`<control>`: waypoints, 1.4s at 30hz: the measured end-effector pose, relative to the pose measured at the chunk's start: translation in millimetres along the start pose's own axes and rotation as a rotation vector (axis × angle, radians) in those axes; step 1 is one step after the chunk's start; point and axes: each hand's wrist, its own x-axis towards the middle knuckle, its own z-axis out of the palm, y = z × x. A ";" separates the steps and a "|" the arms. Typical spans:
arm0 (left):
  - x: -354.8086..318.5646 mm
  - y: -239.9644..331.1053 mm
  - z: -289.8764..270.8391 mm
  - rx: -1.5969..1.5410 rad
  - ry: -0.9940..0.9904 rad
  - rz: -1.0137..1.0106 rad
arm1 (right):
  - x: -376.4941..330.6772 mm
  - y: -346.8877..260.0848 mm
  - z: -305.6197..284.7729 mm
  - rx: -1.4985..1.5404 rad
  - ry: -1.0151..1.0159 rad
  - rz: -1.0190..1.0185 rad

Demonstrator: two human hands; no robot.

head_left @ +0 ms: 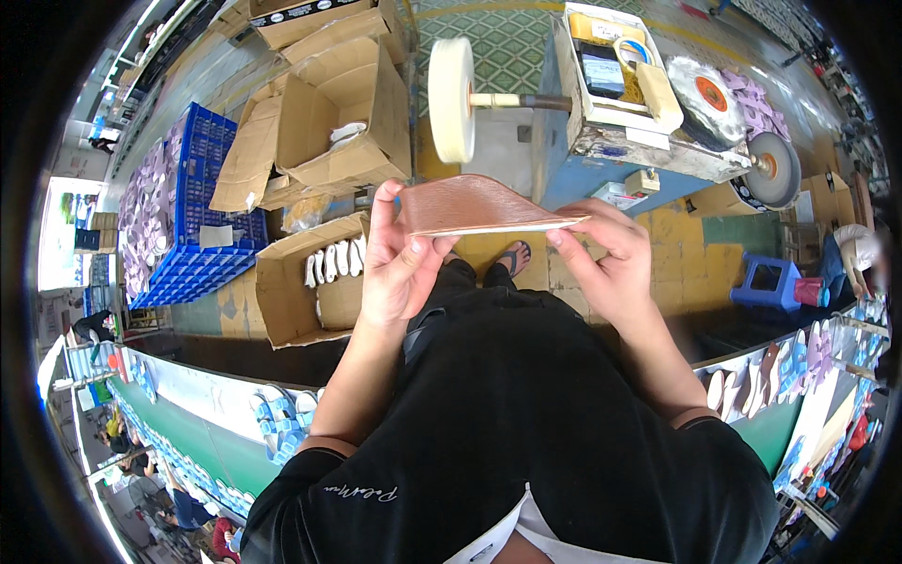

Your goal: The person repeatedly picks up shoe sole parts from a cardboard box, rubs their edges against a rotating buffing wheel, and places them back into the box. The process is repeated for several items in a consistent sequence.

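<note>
A brown wedge shoe sole (470, 207) with a pale lower edge is held sideways in front of my body. Its thick heel end sits in my left hand (399, 254), the thumb on the near edge and the fingers around the back. The thin toe end is pinched between thumb and fingers of my right hand (606, 246). Just beyond the sole stands a cream polishing wheel (452, 101) on a horizontal shaft (517, 101); the sole is apart from it.
Left are an open cardboard box (343, 122), another box (282, 305) with several white shoe parts, and a blue crate (202, 160) of purple pieces. Right are the machine housing (601, 179), a white buffing wheel (700, 99), a grey wheel (776, 171) and a blue stool (759, 280).
</note>
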 end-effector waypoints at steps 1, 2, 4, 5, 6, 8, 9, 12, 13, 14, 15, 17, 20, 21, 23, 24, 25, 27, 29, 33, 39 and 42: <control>-0.4 0.3 0.1 0.006 -0.005 0.003 | 0.2 -0.3 0.0 0.010 -0.003 -0.002; -0.8 0.8 -0.2 0.013 -0.009 0.006 | 0.1 -0.2 0.3 0.006 -0.001 -0.002; -2.2 0.6 -0.9 0.082 0.031 -0.012 | -0.9 1.6 1.5 -0.009 -0.009 0.007; -3.0 0.2 -1.3 0.120 0.055 -0.029 | -2.5 2.5 3.1 0.059 -0.017 0.080; -4.0 -0.9 -1.4 0.154 0.069 -0.073 | -4.5 3.5 5.5 0.117 -0.027 0.182; -3.5 -4.2 -1.5 0.227 0.102 -0.172 | -6.4 6.6 7.7 0.311 -0.048 0.417; -3.8 -6.1 -0.6 0.230 0.146 -0.211 | -5.6 9.1 8.2 0.449 -0.059 0.549; -4.7 -10.9 3.3 0.277 0.256 -0.314 | -3.6 15.8 4.8 0.787 -0.109 0.850; -5.1 -9.8 3.4 0.261 0.260 -0.348 | -4.1 17.7 2.8 0.887 -0.127 0.924; -5.6 -9.6 3.6 0.246 0.252 -0.386 | -5.4 19.7 1.7 0.965 -0.116 0.979; -6.3 -9.2 3.1 0.233 0.244 -0.424 | -7.6 22.1 2.1 1.046 -0.106 1.024; -8.1 -9.5 0.6 0.217 0.295 -0.528 | -14.3 27.7 7.0 1.033 -0.094 1.065; -9.8 -17.4 -7.4 0.300 0.360 -0.557 | -30.8 35.9 25.8 0.746 -0.115 0.989; -10.4 -22.1 -10.3 0.347 0.371 -0.551 | -36.2 38.1 23.1 0.729 -0.218 0.913; -14.0 -26.8 -16.2 0.362 0.397 -0.549 | -41.5 42.9 31.1 0.579 -0.239 0.937; -17.2 -29.5 -17.5 0.419 0.392 -0.528 | -44.3 42.0 33.8 0.405 -0.201 0.842; -19.9 -31.5 -18.5 0.477 0.387 -0.507 | -46.1 39.8 35.3 0.180 -0.160 0.827; -22.1 -34.7 -19.3 0.554 0.368 -0.510 | -48.3 31.7 30.9 -0.347 -0.178 0.493; -21.7 -39.7 -17.0 0.547 0.337 -0.515 | -44.9 25.1 13.0 -0.437 -0.317 0.126; -11.3 -48.5 -8.9 0.531 0.277 -0.570 | -34.4 17.7 8.1 -0.324 -0.672 0.197; -0.4 -49.7 -5.1 0.412 0.271 -0.458 | 10.5 59.5 -22.9 -0.374 -0.220 0.214; -2.6 -50.9 -12.0 0.479 0.304 -0.508 | 76.1 107.0 -53.0 0.054 0.143 0.609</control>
